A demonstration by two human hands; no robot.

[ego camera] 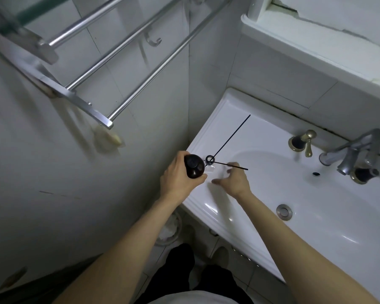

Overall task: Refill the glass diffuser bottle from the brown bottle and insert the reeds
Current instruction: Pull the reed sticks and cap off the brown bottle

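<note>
Item, sink (261, 132) corner of a tiled bathroom, seen from above; all positions were taken from that sink. Off its left side, on the wall, a metal towel rack (110, 69) hung well apart from the work. At the sink's left rim the left hand (178, 178) was clamped around the brown bottle (193, 166), held just beside the glass diffuser bottle (210, 164). That clear bottle stood on the flat ledge at the sink's left rim, its dark neck ring showing; its liquid level could not be told. Two black reeds (232, 137) were in or at the neck, one slanting up over the ledge, one lying out toward the basin. The right hand (233, 181), blurred, hovered with fingers spread beside the glass bottle; whether it touched anything could not be told. At the sink's back right stood the faucet (355, 150). Risks, as judged: the small glass bottle sat near the rim, and a knock from either hand or a tug on a reed could tip it, spilling oil or sending it off the ledge.
</note>
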